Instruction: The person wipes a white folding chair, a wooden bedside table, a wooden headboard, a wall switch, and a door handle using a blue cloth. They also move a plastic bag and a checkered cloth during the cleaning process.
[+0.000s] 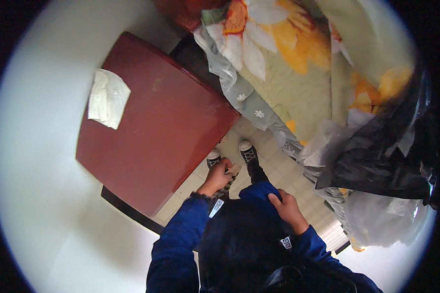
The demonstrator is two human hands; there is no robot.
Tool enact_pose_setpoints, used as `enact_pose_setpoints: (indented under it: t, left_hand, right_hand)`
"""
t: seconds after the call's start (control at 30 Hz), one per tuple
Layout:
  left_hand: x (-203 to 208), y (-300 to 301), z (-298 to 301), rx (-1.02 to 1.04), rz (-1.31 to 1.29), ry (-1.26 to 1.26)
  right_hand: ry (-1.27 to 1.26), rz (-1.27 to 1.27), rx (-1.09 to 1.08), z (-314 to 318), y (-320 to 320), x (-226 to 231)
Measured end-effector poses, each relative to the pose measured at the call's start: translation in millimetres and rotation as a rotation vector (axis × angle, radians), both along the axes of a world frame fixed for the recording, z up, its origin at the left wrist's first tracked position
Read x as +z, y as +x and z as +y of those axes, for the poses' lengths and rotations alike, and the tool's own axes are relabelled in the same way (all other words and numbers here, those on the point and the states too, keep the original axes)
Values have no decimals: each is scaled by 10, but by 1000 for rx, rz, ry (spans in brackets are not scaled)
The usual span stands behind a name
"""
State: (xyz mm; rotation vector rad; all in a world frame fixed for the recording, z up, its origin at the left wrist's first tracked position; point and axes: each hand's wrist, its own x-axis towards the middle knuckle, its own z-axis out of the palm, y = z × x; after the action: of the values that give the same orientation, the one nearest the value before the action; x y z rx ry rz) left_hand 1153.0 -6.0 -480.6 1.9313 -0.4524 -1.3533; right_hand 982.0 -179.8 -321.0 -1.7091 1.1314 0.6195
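Observation:
In front of my body, my left hand is closed, its fingers curled at a small checkered dark-and-tan piece. Whether that piece is cloth or something else I cannot make out. My right hand grips the lower edge of a blue jacket, thumb on top and fingers hidden behind the fabric. The jacket is on me, its sleeves covering both forearms. Below my hands, my dark sneakers with white toes stand on the floor.
At the left, against a pale wall, stands a dark red tabletop with a folded whitish cloth or paper. A bed with a flowered blanket fills the upper right. Black plastic bags and a translucent bag lie to the right.

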Motion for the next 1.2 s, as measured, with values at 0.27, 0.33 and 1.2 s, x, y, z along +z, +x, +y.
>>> enact_pose_setpoints:
  t: [0.27, 0.33, 1.2]
  left_hand:
    - [-3146, -401, 297, -528, -517, 280]
    - [-3502, -457, 320, -575, -612, 328]
    - [2043, 3112, 319, 64, -942, 309]
  right_hand:
    - [307, 132, -244, 132, -256, -422]
    - [326, 169, -244, 120, -343, -486]
    - [-55, -104, 57, -104, 483, 638]
